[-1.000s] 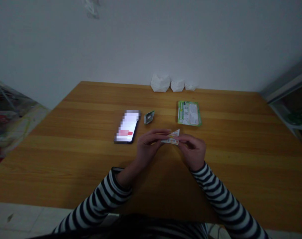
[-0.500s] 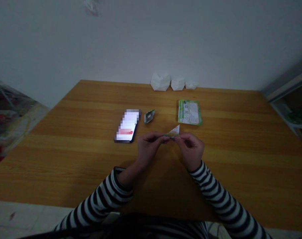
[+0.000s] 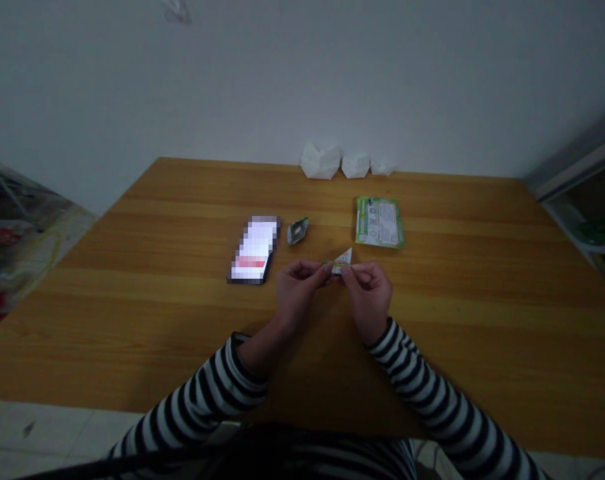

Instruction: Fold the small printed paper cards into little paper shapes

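A small folded piece of printed paper (image 3: 341, 261), white and green with a pointed tip, is pinched between my two hands above the table. My left hand (image 3: 296, 288) grips its left side between thumb and fingers. On the right side, my right hand (image 3: 370, 293) holds it the same way, thumb on top. My fingers hide part of the paper. Just beyond my left hand lies a small folded green-and-grey paper piece (image 3: 297, 231). Farther off to the right is a flat green-and-white printed packet (image 3: 380, 223).
A phone (image 3: 255, 250) with a lit, blurred screen lies left of my hands on the wooden table (image 3: 132, 300). Three white folded paper shapes (image 3: 321, 161) stand along the back edge by the wall (image 3: 262, 80). A shelf (image 3: 582, 193) stands at the right.
My right hand has moved left, closer to my left hand. The folded paper's tip has shifted left and less of its yellow-green edge shows. The other objects stay in place.
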`<move>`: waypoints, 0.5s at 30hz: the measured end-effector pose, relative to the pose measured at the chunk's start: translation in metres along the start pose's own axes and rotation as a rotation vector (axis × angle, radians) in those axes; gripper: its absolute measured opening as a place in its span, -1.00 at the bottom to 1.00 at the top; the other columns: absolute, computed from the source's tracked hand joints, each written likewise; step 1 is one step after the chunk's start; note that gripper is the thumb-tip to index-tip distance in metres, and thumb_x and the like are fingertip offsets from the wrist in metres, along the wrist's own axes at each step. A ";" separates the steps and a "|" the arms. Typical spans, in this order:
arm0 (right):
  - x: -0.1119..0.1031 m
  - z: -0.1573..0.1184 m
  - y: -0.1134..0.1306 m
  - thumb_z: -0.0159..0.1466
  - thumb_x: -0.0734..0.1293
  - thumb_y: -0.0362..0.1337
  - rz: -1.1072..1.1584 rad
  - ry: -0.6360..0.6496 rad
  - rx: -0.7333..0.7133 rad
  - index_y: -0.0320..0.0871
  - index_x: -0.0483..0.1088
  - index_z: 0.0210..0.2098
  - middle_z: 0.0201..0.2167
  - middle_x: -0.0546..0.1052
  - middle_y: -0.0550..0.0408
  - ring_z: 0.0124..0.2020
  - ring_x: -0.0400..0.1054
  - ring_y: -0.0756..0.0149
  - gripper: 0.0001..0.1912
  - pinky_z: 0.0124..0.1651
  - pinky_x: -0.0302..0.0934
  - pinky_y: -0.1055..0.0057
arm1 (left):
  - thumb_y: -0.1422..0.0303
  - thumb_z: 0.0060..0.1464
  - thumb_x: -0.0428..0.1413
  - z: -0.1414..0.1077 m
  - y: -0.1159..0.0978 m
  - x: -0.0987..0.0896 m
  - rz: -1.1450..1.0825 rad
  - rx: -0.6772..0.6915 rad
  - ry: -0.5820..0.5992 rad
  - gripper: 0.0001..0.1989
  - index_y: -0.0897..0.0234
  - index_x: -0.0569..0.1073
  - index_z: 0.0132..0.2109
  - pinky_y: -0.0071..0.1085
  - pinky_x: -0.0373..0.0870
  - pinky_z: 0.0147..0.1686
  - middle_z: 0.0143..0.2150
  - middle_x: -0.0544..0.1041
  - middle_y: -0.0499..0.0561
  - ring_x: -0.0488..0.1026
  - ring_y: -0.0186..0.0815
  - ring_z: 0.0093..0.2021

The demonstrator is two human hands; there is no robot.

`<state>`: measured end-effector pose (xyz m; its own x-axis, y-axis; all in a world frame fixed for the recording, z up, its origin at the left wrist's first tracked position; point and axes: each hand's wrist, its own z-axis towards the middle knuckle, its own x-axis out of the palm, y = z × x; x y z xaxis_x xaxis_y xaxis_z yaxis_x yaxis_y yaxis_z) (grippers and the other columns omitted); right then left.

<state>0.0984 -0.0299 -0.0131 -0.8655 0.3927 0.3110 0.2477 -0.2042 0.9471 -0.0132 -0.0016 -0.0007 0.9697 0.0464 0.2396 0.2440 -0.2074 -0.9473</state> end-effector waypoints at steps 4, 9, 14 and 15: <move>0.000 0.000 -0.002 0.14 0.46 -0.18 0.023 0.008 0.074 -0.04 0.23 -0.16 -0.53 0.61 0.22 -0.53 0.54 0.29 -0.62 -0.38 0.49 0.35 | 0.29 -0.18 0.40 -0.002 0.000 0.000 -0.010 0.027 0.014 -0.63 0.32 0.41 -0.30 -0.48 0.50 -0.43 -0.49 0.60 -0.04 0.57 -0.34 -0.49; -0.008 0.004 -0.006 0.17 0.44 -0.16 -0.035 0.068 0.094 -0.07 0.33 -0.21 -0.44 0.64 0.13 -0.47 0.56 0.26 -0.73 -0.32 0.50 0.31 | 0.28 -0.12 0.37 0.001 0.002 -0.002 -0.002 0.065 0.090 -0.58 0.27 0.34 -0.18 -0.48 0.48 -0.48 -0.56 0.54 -0.13 0.55 -0.34 -0.55; -0.022 0.020 -0.003 0.14 0.47 -0.13 -0.098 0.330 0.164 -0.15 0.50 -0.16 -0.29 0.67 0.01 -0.25 0.59 0.22 -0.68 -0.08 0.46 0.24 | 0.25 -0.06 0.34 0.011 -0.003 -0.010 0.034 0.057 0.232 -0.61 0.37 0.51 -0.11 -0.48 0.46 -0.45 -0.48 0.58 -0.04 0.53 -0.39 -0.52; -0.024 0.022 -0.001 0.11 0.49 -0.15 -0.092 0.362 0.173 -0.14 0.50 -0.11 -0.28 0.67 0.02 -0.23 0.58 0.22 -0.63 -0.06 0.45 0.24 | 0.24 -0.05 0.33 0.013 -0.004 -0.012 0.026 0.027 0.264 -0.61 0.38 0.53 -0.10 -0.47 0.48 -0.41 -0.42 0.62 0.01 0.54 -0.38 -0.49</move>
<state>0.1283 -0.0187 -0.0201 -0.9771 0.0551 0.2054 0.2047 -0.0173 0.9787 -0.0258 0.0111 -0.0022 0.9416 -0.2158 0.2585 0.2222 -0.1787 -0.9585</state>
